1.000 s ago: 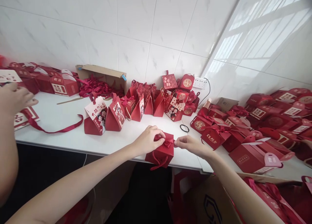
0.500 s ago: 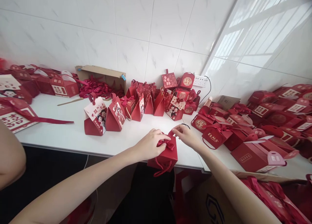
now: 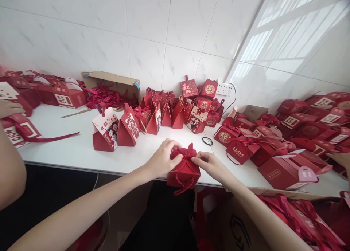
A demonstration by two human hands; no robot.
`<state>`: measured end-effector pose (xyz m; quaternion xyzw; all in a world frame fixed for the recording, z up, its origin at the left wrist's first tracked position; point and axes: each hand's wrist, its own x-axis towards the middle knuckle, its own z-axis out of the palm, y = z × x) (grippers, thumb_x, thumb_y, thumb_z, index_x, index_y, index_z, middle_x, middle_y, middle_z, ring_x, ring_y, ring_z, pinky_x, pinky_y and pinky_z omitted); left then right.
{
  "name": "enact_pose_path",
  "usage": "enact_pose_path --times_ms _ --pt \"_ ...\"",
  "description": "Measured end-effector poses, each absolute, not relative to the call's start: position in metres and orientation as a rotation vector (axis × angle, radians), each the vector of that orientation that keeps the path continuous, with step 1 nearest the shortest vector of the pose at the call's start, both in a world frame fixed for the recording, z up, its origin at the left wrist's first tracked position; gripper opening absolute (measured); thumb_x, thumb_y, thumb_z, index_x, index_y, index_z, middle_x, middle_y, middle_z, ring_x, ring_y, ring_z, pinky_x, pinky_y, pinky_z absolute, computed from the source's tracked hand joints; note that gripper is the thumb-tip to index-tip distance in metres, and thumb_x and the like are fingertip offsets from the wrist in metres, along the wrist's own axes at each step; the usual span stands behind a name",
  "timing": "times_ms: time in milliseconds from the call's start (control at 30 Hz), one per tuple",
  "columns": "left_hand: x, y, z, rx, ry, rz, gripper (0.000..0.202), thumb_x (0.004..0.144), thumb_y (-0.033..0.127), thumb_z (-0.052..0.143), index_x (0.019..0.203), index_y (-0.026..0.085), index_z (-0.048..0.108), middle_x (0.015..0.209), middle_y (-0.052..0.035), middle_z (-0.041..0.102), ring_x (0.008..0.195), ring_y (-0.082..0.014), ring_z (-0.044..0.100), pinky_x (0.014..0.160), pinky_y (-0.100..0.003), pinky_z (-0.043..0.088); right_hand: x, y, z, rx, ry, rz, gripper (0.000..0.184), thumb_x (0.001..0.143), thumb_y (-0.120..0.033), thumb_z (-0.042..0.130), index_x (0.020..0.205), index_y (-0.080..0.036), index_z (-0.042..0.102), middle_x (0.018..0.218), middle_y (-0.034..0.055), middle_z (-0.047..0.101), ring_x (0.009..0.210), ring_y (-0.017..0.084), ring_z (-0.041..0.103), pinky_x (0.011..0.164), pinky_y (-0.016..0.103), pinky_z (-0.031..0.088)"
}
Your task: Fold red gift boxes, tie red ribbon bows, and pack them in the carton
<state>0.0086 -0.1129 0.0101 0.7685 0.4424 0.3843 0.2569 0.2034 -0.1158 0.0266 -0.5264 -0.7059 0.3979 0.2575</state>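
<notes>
A small red gift box (image 3: 183, 172) with a twisted cord handle sits at the front edge of the white table (image 3: 71, 149). A red ribbon bow (image 3: 188, 153) tops it. My left hand (image 3: 163, 159) pinches the bow's left side with closed fingers. My right hand (image 3: 210, 163) pinches the ribbon on the right side, fingers closed too. Both hands rest against the box's top.
Many red gift boxes (image 3: 169, 114) crowd the back and right of the table. A cardboard box of red ribbons (image 3: 111, 92) stands at the wall. A black hair tie (image 3: 207, 141) lies near. Another person's hand (image 3: 9, 108) works a ribboned box at far left; another person's hand (image 3: 340, 159) shows at far right.
My hands have shifted on the bow: the right hand dropped from above the bow to its right side, and the ribbon ends now stick up. The person at left moved their box and ribbon.
</notes>
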Motion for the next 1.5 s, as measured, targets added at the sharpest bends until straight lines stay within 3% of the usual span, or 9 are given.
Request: enact_pose_path --times_ms 167,533,833,1033,1133,1233,1333,1433,1500 --pt "-0.003 -0.112 0.005 1.912 1.222 0.958 0.021 0.081 0.036 0.048 0.070 0.018 0.046 0.077 0.0001 0.051 0.072 -0.0142 0.050 0.069 -0.029 0.046 0.210 -0.114 0.025 -1.289 -1.827 1.274 0.041 0.074 -0.055 0.055 0.060 -0.019 0.042 0.060 -0.0040 0.041 0.058 0.010 0.038 0.059 0.026 0.033" --pt "-0.007 -0.104 -0.004 1.564 0.944 0.920 0.026 0.077 0.033 0.050 0.059 0.018 0.037 0.062 0.0042 0.042 0.060 -0.0106 0.047 0.061 -0.025 0.043 0.217 -0.109 0.010 -1.093 -1.479 1.644 0.036 0.068 -0.046 0.066 0.060 -0.019 0.045 0.069 -0.0005 0.046 0.069 0.013 0.046 0.072 0.029 0.042" --pt "-0.008 -0.100 0.000 1.761 1.032 0.904 0.027 0.076 0.032 0.047 0.056 0.019 0.035 0.062 0.0036 0.040 0.063 -0.0117 0.042 0.065 -0.027 0.039 0.220 -0.101 0.003 -1.047 -1.412 1.744 0.033 0.063 -0.034 0.068 0.052 -0.018 0.042 0.060 -0.0028 0.043 0.058 0.010 0.042 0.066 0.028 0.041" --pt "-0.008 -0.121 0.004 1.718 1.227 0.909 0.036 0.068 0.046 0.062 0.084 0.019 0.043 0.086 -0.0005 0.047 0.083 -0.0175 0.050 0.076 -0.034 0.043 0.233 -0.091 -0.001 -1.068 -1.244 1.766 0.031 0.071 -0.047 0.060 0.062 -0.019 0.051 0.064 -0.0015 0.049 0.068 0.015 0.052 0.073 0.035 0.046" --pt "-0.008 -0.132 0.005 1.762 1.286 0.903 0.061 0.060 0.047 0.071 0.105 0.020 0.039 0.108 -0.0078 0.045 0.100 -0.0235 0.049 0.086 -0.040 0.043 0.235 -0.090 -0.005 -1.044 -1.191 1.697 0.034 0.073 -0.057 0.057 0.081 -0.023 0.057 0.088 0.0022 0.059 0.091 0.020 0.055 0.082 0.038 0.045" --pt "-0.015 -0.127 0.002 1.784 1.243 0.864 0.063 0.066 0.046 0.067 0.115 0.021 0.035 0.113 -0.0100 0.047 0.107 -0.0246 0.049 0.090 -0.042 0.042 0.232 -0.095 -0.007 -1.028 -1.315 1.687 0.045 0.075 -0.063 0.053 0.103 -0.027 0.055 0.110 0.0047 0.058 0.108 0.022 0.052 0.090 0.041 0.041" --pt "-0.031 -0.111 -0.004 1.786 1.349 1.015 0.057 0.071 0.041 0.062 0.117 0.021 0.036 0.118 -0.0119 0.047 0.114 -0.0259 0.047 0.094 -0.044 0.040 0.230 -0.102 -0.004 -1.151 -1.461 1.586 0.052 0.077 -0.065 0.048 0.109 -0.024 0.050 0.091 0.0049 0.063 0.089 0.021 0.060 0.084 0.041 0.043" --pt "-0.046 -0.102 -0.004 1.752 1.531 1.242 0.046 0.076 0.039 0.055 0.115 0.019 0.040 0.126 -0.0126 0.044 0.118 -0.0263 0.044 0.098 -0.046 0.038 0.229 -0.103 0.001 -1.244 -1.522 1.435 0.051 0.079 -0.065 0.041 0.095 -0.018 0.051 0.054 -0.0023 0.054 0.054 0.017 0.056 0.069 0.037 0.046" --pt "-0.050 -0.106 -0.001 1.776 1.453 1.190 0.039 0.080 0.041 0.050 0.113 0.021 0.044 0.126 -0.0098 0.046 0.119 -0.0250 0.045 0.099 -0.043 0.038 0.227 -0.104 0.004 -1.300 -1.552 1.240 0.046 0.080 -0.062 0.041 0.085 -0.017 0.052 0.050 -0.0035 0.049 0.051 0.015 0.052 0.062 0.034 0.045"
